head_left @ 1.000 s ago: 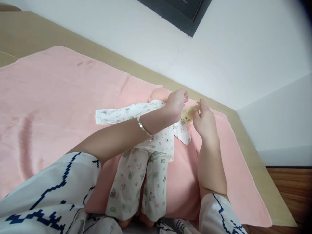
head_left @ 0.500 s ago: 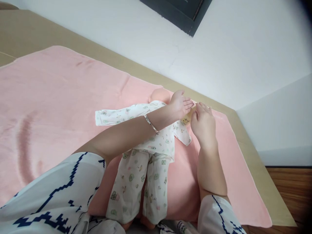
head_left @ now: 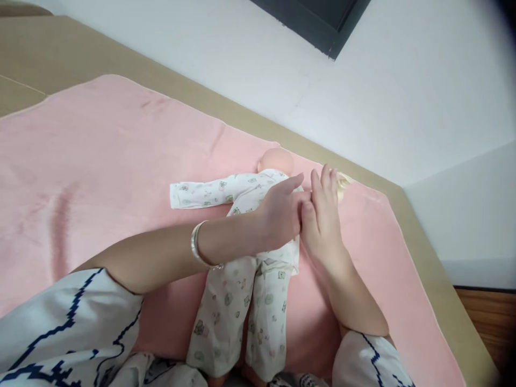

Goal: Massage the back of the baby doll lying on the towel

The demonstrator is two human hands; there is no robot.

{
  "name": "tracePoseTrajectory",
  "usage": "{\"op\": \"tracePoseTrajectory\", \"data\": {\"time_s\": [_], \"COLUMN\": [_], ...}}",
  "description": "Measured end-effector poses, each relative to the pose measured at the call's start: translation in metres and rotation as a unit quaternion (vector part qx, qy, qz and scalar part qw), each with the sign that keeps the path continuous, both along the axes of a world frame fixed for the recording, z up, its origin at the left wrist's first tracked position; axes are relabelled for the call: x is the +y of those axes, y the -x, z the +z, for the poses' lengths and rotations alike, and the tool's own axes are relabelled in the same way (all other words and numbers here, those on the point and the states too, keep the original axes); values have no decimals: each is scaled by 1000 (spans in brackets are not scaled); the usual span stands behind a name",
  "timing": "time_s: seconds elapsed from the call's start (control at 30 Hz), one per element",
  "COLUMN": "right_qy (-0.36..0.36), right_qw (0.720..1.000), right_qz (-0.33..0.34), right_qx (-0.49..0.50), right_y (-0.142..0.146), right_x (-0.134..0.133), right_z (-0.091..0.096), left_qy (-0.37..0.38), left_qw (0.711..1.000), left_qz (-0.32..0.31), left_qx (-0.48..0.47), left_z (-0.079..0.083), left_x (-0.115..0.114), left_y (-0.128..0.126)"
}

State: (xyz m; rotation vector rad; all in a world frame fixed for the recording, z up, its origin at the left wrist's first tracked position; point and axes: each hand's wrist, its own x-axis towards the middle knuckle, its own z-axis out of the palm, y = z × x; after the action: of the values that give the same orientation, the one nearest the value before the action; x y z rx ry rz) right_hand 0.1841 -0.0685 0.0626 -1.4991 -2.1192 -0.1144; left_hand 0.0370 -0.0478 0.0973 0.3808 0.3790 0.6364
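A doll (head_left: 264,282) in printed pajamas is lying at the centre of the frame on a pink blanket (head_left: 108,177), its head (head_left: 276,160) pointing toward the upper edge. Over its chest, the left hand (head_left: 280,212) and the right hand (head_left: 322,220) are touching. The right hand is holding nothing visible, its fingers extending upward; the left fingers are partly disappearing behind it, so whether they are gripping anything I cannot tell. A pale-yellow item (head_left: 343,185), mostly hidden, is showing just past the right fingertips.

Doing this contact well is, I judge, a matter of letting the palms and fingers meet evenly, without pressing down on the pajama top (head_left: 252,201). The left forearm is crossing the doll's front, so lifting that wrist slightly is probably sparing the cloth from bunching and the bracelet (head_left: 195,244) from catching.
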Motion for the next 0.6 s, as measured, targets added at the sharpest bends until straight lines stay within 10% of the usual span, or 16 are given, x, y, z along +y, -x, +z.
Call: {"op": "tracePoseTrajectory", "data": {"time_s": [0.37, 0.6], "right_qy": [-191, -95], "right_qw": [965, 960], "right_qz": [141, 211], "right_qx": [-113, -158], "right_y": [41, 33], "right_x": [-69, -88], "right_z": [-2, 4], "left_qy": [23, 128], "left_qw": [993, 976], "left_qz": [-86, -152], "left_qx": [-73, 86], "left_z": [30, 5], "left_x": [-46, -54], "left_y": [54, 40]}}
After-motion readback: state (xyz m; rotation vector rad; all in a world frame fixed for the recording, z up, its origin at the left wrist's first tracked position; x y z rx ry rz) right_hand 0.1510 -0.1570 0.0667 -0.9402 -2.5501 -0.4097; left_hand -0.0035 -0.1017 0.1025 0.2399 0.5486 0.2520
